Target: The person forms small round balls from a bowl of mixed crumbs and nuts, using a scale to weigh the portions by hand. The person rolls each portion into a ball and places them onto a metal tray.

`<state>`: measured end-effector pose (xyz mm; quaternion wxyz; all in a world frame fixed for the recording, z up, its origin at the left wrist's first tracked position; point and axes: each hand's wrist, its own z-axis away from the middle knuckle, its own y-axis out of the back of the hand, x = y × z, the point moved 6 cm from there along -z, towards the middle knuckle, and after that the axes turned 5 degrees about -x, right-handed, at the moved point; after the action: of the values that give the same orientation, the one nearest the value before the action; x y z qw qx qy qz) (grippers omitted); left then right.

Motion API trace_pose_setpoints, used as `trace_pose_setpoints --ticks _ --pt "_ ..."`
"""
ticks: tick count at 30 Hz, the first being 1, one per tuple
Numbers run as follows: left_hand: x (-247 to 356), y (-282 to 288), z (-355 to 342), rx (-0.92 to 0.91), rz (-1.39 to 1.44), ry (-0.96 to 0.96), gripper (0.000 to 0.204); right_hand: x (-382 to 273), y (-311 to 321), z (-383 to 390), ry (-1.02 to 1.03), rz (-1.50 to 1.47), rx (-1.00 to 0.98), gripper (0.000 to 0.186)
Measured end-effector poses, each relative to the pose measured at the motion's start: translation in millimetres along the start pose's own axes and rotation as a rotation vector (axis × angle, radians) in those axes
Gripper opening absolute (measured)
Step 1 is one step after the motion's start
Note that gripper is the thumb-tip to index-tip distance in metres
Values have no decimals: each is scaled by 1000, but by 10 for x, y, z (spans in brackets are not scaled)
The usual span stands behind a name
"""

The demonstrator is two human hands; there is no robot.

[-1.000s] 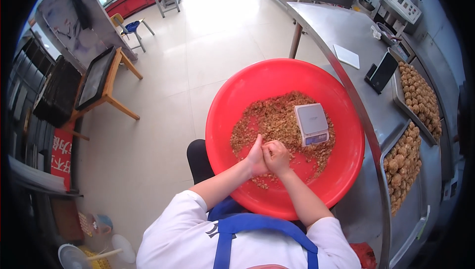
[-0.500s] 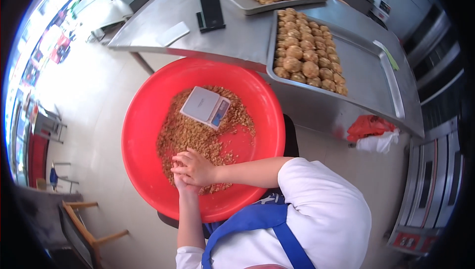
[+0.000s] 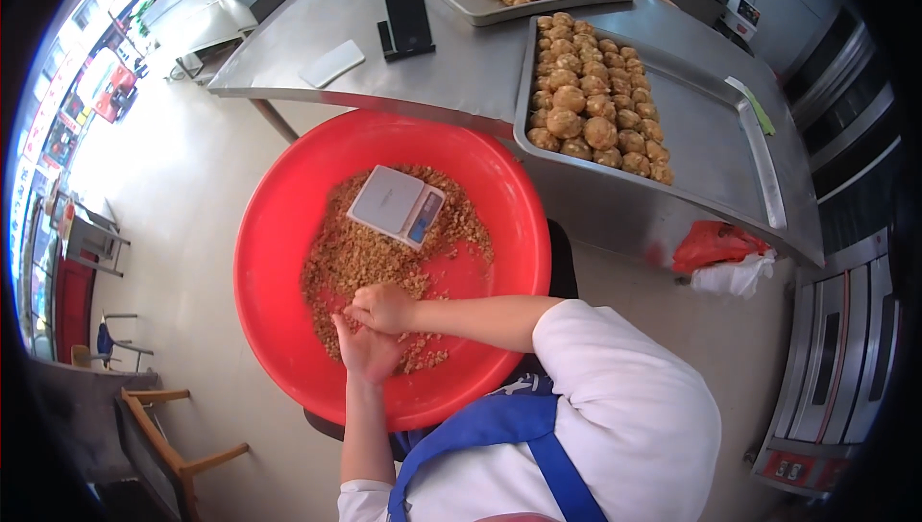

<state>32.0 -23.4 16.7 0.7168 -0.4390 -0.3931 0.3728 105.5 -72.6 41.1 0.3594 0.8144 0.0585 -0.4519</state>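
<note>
Over the near part of a red basin (image 3: pixel 274 330), my two hands meet above a crumbly brown nut-like mix (image 3: pixel 336 258). My left hand (image 3: pixel 370 354) is palm up, with at least one digit stretched out; its other fingers are partly hidden. My right hand (image 3: pixel 386 308) is closed, its curled fingers against the left hand; whatever they hold, if anything, is hidden. A small white digital scale (image 3: pixel 387 197) lies on the mix, beyond my hands, its platform bare.
A metal table (image 3: pixel 279 51) stands beyond the basin. On it are a tray (image 3: pixel 691 99) with rows of brown balls (image 3: pixel 586 90), a second tray (image 3: pixel 480 11) of balls, a phone on a stand (image 3: pixel 407 13) and a white slab (image 3: pixel 332 63). A wooden-legged chair (image 3: pixel 182 455) is at lower left.
My hands have loosened from a clasp: the right has curled up and moved slightly right, and the left palm now shows more. The scale stays on the mix.
</note>
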Motion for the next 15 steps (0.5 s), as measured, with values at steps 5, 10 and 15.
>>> trace_pose_setpoints --ticks 5,10,15 --pt "147 27 -171 -10 -91 -216 78 -153 12 -22 80 -99 125 28" --pt "355 480 -7 440 153 -360 52 -303 83 75 153 168 292 11" --pt "367 428 9 406 73 -329 39 -421 -76 12 342 20 -115 7"
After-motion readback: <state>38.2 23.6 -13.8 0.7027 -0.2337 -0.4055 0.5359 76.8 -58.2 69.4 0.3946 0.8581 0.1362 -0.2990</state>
